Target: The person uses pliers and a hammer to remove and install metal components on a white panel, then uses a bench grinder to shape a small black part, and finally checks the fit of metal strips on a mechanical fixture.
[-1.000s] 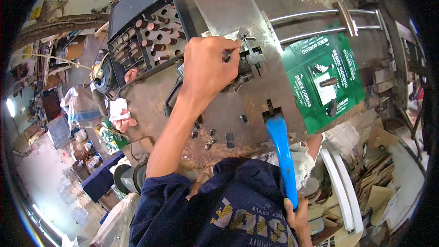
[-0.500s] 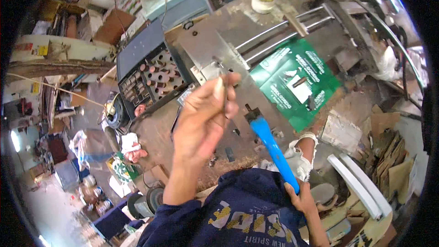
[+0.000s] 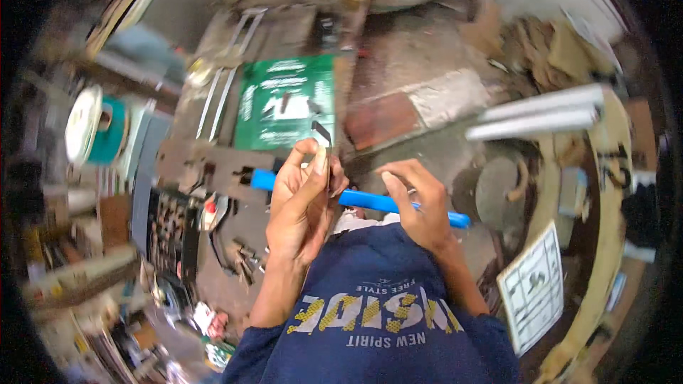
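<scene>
My left hand (image 3: 295,210) is raised in front of the bench. Its thumb and fingers pinch a small, thin dark metal piece (image 3: 320,130) with a pale, shiny edge. To its right, my right hand (image 3: 423,206) has thumb and forefinger spread, with nothing seen between them. A long tool with a blue handle (image 3: 370,201) runs crosswise behind both hands. Its dark metal end (image 3: 244,175) points left over the bench, and the handle's butt shows beyond my right hand. Whether the right palm touches the handle is hidden.
A green plastic sheet (image 3: 284,139) with small metal bits lies on the bench beside two metal rails (image 3: 215,103). At the left stands a dark case (image 3: 139,220) of small cylindrical pieces, with a teal-and-white tub (image 3: 114,131) beyond. White bars (image 3: 533,121) lie at the right.
The view has swung to the right. My right hand has come up from the handle's end and spread its fingers. The blue-handled tool now lies crosswise. My left hand still pinches the metal piece.
</scene>
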The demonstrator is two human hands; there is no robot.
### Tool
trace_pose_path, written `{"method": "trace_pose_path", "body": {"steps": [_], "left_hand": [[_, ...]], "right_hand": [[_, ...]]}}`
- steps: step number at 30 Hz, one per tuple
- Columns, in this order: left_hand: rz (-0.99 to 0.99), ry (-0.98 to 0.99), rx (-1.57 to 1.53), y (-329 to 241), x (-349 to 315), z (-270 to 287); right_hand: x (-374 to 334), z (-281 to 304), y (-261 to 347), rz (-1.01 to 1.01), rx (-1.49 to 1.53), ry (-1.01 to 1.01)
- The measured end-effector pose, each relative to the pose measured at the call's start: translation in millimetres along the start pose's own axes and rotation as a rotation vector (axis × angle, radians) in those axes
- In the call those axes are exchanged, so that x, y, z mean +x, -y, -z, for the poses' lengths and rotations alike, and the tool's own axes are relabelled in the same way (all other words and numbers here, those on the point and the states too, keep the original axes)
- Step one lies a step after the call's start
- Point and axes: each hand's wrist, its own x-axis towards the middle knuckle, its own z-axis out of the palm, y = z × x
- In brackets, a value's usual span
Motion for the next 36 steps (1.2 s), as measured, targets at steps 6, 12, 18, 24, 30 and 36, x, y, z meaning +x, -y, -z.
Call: {"method": "trace_pose_path", "body": {"steps": [6,12,18,24,30,36], "left_hand": [[0.327,0.162,0.127,97,-5,-55],[0.730,0.322,0.166,218,-47,-101],[0.926,0.412,0.203,346,-129,-152],[0.999,0.505,0.538,460,-221,-177],[0.459,1.198,1.071,541,-296,-207],[0.295,1.345,1.235,608,-274,-187]], "right_hand": [[-55,83,0,-0.068,0.232,-0.281],[-175,163,-37,-0.197,0.513,-0.573],[-318,241,-63,-0.288,0.596,-0.746],[-458,294,-94,-0.308,0.888,-0.996],[-583,321,-97,-0.387,0.461,-1.368],[-593,317,-147,-0.505,0.321,-1.561]]}}
